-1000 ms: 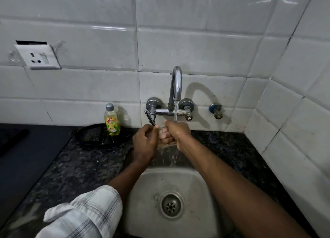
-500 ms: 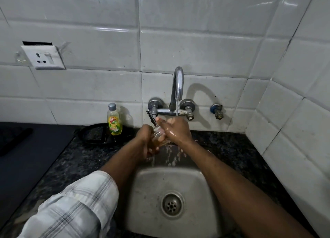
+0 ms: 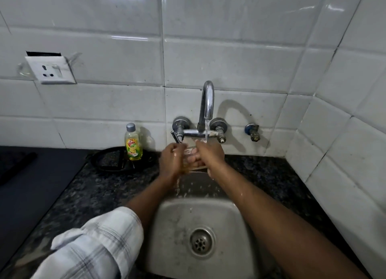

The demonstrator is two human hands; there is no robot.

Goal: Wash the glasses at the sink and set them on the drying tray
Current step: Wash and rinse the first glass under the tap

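With the left hand (image 3: 172, 160) and right hand (image 3: 208, 156) both in a closed grip round the glass (image 3: 189, 153), under the tap (image 3: 206, 98) stream above the sink (image 3: 167, 226) back edge, best to turn it slowly, squeezing gently against wet slip.

One wide-angle view only, worn on the head. It looks forward and steeply down from just over the near edge of the sink (image 3: 171, 226), facing the tiled wall (image 3: 229, 59). The tap (image 3: 206, 103) sits mid-frame, near the lens. Tile lines bow outward toward the edges. The dim far-left surface (image 3: 25, 184) is perhaps a hob.
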